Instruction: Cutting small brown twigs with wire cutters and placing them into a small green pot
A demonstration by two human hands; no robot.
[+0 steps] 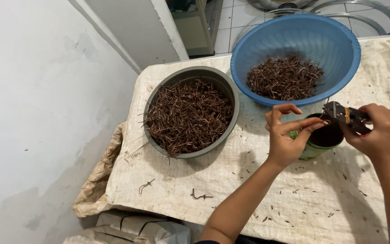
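Over the green cup [313, 151] on the cloth-covered counter [181, 199], the left hand [285, 138] pinches a thin wire piece [320, 118] to the cutter [345, 115] clenched in the right hand [382, 133], so trimmings drop in, with the grey basin [190, 116] and blue basin [294, 56] of wire beyond.

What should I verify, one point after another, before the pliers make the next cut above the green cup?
1. Left hand pinches a thin wire piece at the plier tip: ok.
2. Right hand grips the pliers: ok.
3. Green cup stands upright under the tip: ok.
4. Fingertips away from the cutting edges: cannot tell.
5. Grey bowl and blue bowl both hold wire pieces: ok.
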